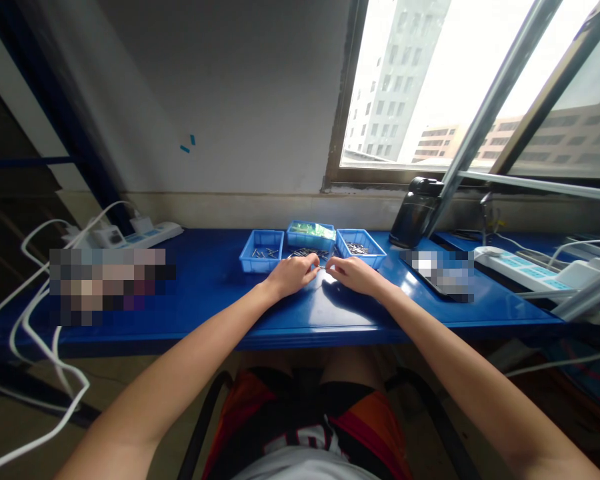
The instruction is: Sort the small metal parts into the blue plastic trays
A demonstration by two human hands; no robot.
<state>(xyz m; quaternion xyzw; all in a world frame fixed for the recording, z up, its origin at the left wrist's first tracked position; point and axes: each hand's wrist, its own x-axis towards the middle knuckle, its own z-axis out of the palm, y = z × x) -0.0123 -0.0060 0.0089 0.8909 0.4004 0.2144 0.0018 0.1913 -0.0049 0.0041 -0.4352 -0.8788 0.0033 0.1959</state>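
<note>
My left hand [295, 274] and my right hand [353, 274] meet over the front of the blue table, fingertips pinched close together. Between them shows a small slender metal piece [323, 268], gripped from both sides; its exact kind is too small to make out. Just behind the fingers lie several thin dark metal pieces [307, 253], partly hidden by my hands. To the left stands a blue bin [261, 265] with a few thin metal pieces inside. A second blue bin [375, 260], at the right, contains more of them. Behind, a third blue bin [300, 240] holds green-and-white plastic packaging [313, 231].
A black bottle [415, 213] stands by the window at the right. Near it lies a phone-like flat device [443, 283], partly blurred out. Power strips [525, 270] and white cables [27, 320] occupy both sides. A pixelated area covers items at the left.
</note>
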